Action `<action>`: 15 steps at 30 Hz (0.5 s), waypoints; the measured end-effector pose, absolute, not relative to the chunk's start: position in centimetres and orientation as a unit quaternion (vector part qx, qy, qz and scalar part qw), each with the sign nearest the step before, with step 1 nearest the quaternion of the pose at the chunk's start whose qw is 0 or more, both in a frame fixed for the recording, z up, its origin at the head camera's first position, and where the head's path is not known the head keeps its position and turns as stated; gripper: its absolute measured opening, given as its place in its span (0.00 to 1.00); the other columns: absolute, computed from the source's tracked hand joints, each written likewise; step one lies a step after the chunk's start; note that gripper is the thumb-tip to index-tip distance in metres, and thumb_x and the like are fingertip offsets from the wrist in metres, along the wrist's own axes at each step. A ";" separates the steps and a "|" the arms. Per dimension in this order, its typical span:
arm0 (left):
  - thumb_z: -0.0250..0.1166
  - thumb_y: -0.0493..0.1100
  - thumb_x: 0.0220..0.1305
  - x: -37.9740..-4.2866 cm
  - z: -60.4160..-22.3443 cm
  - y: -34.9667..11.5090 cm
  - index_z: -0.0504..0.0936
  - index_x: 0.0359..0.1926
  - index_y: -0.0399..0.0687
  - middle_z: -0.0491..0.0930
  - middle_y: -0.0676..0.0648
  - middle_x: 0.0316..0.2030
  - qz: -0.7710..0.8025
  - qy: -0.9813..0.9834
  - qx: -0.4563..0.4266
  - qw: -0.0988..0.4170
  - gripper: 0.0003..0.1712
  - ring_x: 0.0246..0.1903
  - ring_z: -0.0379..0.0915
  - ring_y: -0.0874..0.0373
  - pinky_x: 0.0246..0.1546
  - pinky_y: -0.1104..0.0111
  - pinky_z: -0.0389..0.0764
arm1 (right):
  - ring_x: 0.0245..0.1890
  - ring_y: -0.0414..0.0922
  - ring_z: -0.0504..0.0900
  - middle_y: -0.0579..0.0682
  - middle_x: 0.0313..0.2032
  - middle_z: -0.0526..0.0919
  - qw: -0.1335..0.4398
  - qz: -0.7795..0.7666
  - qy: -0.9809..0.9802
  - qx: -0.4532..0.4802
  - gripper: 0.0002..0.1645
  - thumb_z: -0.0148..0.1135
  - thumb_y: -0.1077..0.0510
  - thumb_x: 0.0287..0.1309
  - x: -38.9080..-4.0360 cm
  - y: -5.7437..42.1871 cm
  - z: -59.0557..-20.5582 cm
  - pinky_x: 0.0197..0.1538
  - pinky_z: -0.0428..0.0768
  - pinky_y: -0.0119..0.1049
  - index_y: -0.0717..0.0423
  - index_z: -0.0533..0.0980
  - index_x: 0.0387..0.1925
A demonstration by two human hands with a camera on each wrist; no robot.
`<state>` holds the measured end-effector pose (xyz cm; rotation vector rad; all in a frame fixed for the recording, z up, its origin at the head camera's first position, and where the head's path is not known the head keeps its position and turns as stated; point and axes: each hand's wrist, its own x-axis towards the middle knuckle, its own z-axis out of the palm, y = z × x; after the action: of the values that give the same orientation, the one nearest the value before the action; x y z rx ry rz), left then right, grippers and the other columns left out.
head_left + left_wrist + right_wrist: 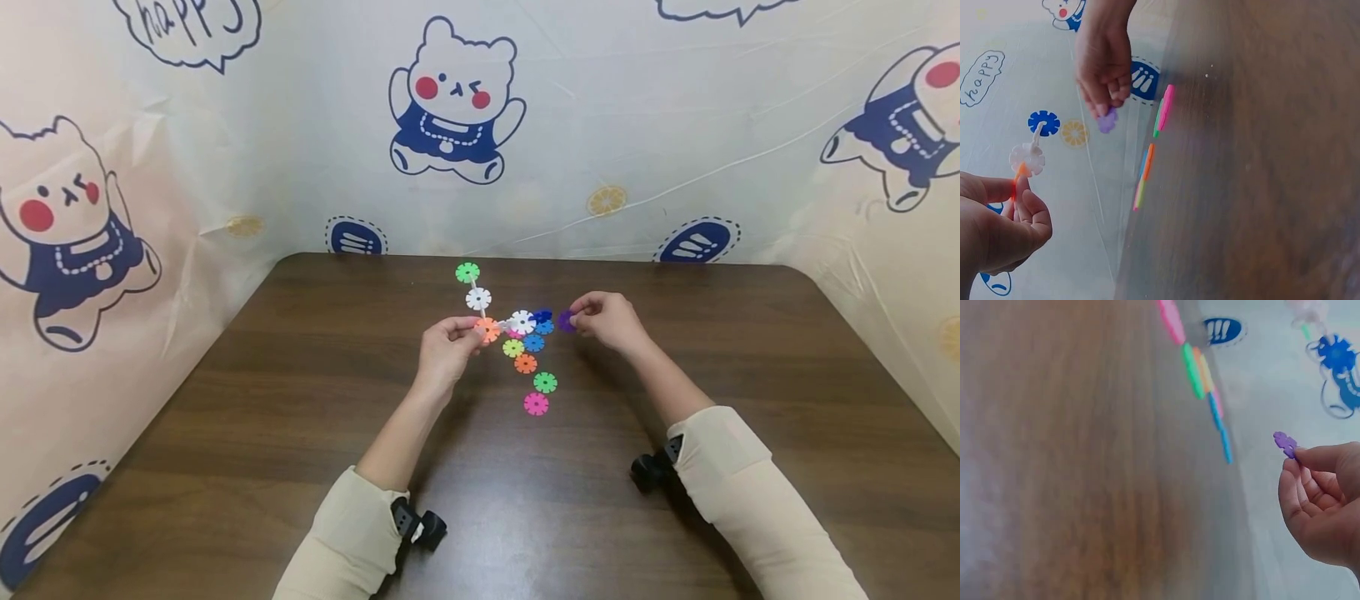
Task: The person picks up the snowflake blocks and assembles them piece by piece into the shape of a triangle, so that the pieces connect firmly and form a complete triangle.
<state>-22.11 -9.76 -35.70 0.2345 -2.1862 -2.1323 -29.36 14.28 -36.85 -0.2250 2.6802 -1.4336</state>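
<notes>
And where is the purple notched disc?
In the head view, the purple notched disc is pinched in the right hand, just right of the dark blue disc.

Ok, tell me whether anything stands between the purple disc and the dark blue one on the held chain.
Nothing visible does: the left wrist view shows a bare gap between the purple disc, in the right hand's grip, and the dark blue disc. The loose discs lie lower, on the table.

Seven loose discs (536, 404), one linked chain (522, 322), one purple disc (1284, 444), two hands (441, 354).
</notes>
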 end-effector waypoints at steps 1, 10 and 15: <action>0.60 0.30 0.58 -22.1 -35.7 -9.7 0.78 0.43 0.31 0.78 0.43 0.30 -0.696 -0.713 0.076 0.039 0.11 0.26 0.75 0.60 0.43 0.56 0.77 | 0.32 0.50 0.79 0.60 0.34 0.78 0.045 -0.482 0.872 -0.074 0.12 0.59 0.64 0.57 -29.1 14.3 -36.6 0.39 0.80 0.42 0.66 0.75 0.42; 0.60 0.30 0.58 -22.0 -35.6 -9.6 0.79 0.43 0.31 0.78 0.43 0.30 -0.694 -0.715 0.078 0.039 0.11 0.26 0.75 0.60 0.37 0.65 0.78 | 0.38 0.56 0.78 0.59 0.37 0.77 0.041 -0.600 0.797 -0.051 0.15 0.59 0.64 0.58 -26.9 14.3 -35.4 0.49 0.75 0.50 0.69 0.73 0.45; 0.60 0.29 0.58 -21.9 -35.5 -9.6 0.79 0.43 0.31 0.78 0.43 0.30 -0.696 -0.712 0.078 0.039 0.11 0.25 0.75 0.61 0.43 0.55 0.76 | 0.36 0.53 0.79 0.53 0.34 0.78 0.057 -0.654 0.753 -0.034 0.15 0.60 0.64 0.58 -26.1 14.0 -35.0 0.50 0.75 0.48 0.68 0.72 0.46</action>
<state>-21.95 -9.58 -35.54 0.2402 -2.1834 -2.1342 -26.08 13.99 -34.99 -0.1020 2.2844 -1.9847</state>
